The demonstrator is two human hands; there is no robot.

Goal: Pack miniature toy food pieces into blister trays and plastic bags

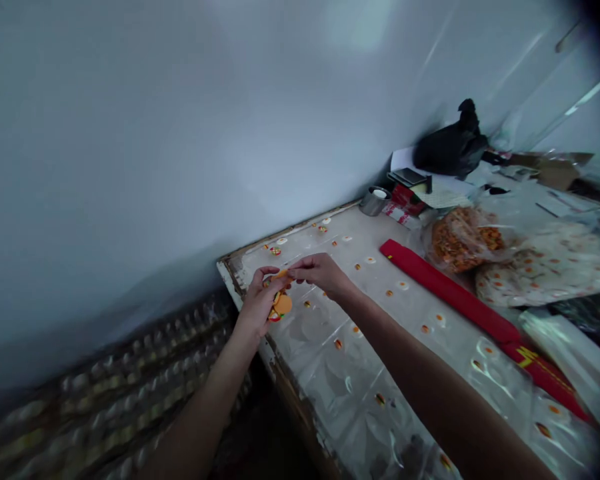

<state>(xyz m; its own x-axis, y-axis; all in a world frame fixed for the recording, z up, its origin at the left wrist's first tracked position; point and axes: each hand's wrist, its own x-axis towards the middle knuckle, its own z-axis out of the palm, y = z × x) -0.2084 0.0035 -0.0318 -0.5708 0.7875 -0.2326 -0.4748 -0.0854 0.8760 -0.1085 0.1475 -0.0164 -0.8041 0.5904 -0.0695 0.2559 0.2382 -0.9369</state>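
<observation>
Over the far left corner of the table, my left hand is closed around several small flat discs, mostly orange, some with red and green patterning like tiny pizzas. My right hand meets it from the right, thumb and forefinger pinched at an orange piece at the top of the handful. Beneath both hands, a clear plastic sheet with moulded hollows covers the tabletop. Its hollows hold tiny burger-shaped pieces, fried-egg pieces and a few pizza-like discs.
A long red strip lies along the sheet's right side. Farther right are a bag of orange pieces and a bag of egg pieces. A metal cup and a black bag stand near the wall. Stacked trays fill the lower left.
</observation>
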